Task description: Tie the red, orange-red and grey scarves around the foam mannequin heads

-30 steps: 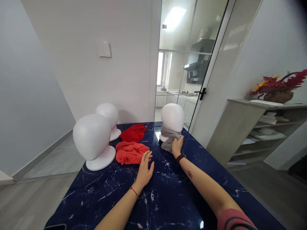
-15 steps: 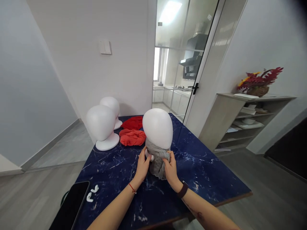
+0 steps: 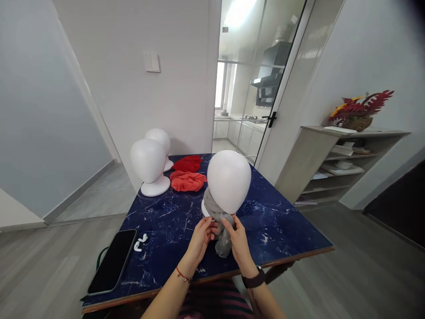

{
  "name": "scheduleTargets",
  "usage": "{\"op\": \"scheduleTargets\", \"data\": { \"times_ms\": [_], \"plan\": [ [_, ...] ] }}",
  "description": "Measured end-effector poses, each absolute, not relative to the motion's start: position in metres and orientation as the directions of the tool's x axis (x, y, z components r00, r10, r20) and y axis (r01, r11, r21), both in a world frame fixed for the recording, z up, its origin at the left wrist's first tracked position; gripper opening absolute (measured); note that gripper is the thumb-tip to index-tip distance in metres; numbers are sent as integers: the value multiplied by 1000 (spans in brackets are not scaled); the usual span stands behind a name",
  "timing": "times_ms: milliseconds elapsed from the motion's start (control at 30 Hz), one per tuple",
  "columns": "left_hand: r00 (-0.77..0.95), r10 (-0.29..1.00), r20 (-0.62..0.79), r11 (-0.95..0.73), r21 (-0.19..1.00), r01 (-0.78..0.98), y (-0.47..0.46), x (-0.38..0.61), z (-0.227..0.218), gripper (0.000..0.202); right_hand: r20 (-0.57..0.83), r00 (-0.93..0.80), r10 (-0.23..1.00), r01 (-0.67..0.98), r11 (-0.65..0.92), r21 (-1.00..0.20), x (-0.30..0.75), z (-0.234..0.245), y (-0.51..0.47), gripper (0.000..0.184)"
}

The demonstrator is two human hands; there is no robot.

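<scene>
A white foam mannequin head (image 3: 229, 179) stands close to me on the dark blue marble table (image 3: 172, 221). A grey scarf (image 3: 222, 221) is wrapped round its neck, with an end hanging down at the front. My left hand (image 3: 201, 239) and my right hand (image 3: 236, 241) both pinch the scarf at the knot below the head. Fingers of both hands are closed on the grey cloth.
Two more white mannequin heads (image 3: 150, 170) stand at the far left beside an orange scarf (image 3: 187, 181) and a red scarf (image 3: 187, 164). A black phone (image 3: 113, 261) and white earbuds (image 3: 140, 242) lie near the left front edge. A shelf with flowers (image 3: 358, 110) stands at the right.
The mannequin head with the grey scarf was pulled from the far side of the table to just in front of me. Both hands now grip the scarf; the view backed away.
</scene>
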State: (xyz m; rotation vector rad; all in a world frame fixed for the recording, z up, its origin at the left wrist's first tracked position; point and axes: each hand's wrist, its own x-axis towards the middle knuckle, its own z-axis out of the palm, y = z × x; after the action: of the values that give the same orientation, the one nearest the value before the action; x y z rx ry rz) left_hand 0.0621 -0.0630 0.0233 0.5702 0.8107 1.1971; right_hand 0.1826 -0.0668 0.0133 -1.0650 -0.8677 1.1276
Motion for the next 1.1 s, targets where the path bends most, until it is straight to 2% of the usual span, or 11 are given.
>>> {"op": "scheduleTargets", "data": {
  "times_ms": [133,267,400,600,667,833,1033,1100],
  "plan": [
    [137,947,-292,315,745,-588,-64,74,10,26,-37,343,938,-285,67,-956,190,-6,-70,39],
    [63,930,-362,316,701,-640,-62,84,4,25,-4,294,956,-250,73,-965,192,-17,-70,31],
    [24,935,-354,266,655,-707,-58,88,5,22,25,307,952,-269,111,-957,190,-17,-69,22],
    [36,930,-367,265,597,-758,-59,81,5,17,-87,277,957,-413,37,-910,188,-13,-60,41],
    [42,926,-375,269,578,-771,-62,78,7,16,-101,226,969,-447,11,-894,190,-12,-58,41],
    [109,892,-439,313,424,-850,-66,69,11,14,-126,89,988,-476,-69,-877,199,-5,-61,23],
    [191,843,-502,368,282,-886,-59,50,15,12,-190,114,975,-593,-87,-801,206,-3,-62,34],
    [197,823,-532,386,270,-882,-56,41,17,12,-219,124,968,-603,-101,-791,211,-4,-62,36]
  ]
}}
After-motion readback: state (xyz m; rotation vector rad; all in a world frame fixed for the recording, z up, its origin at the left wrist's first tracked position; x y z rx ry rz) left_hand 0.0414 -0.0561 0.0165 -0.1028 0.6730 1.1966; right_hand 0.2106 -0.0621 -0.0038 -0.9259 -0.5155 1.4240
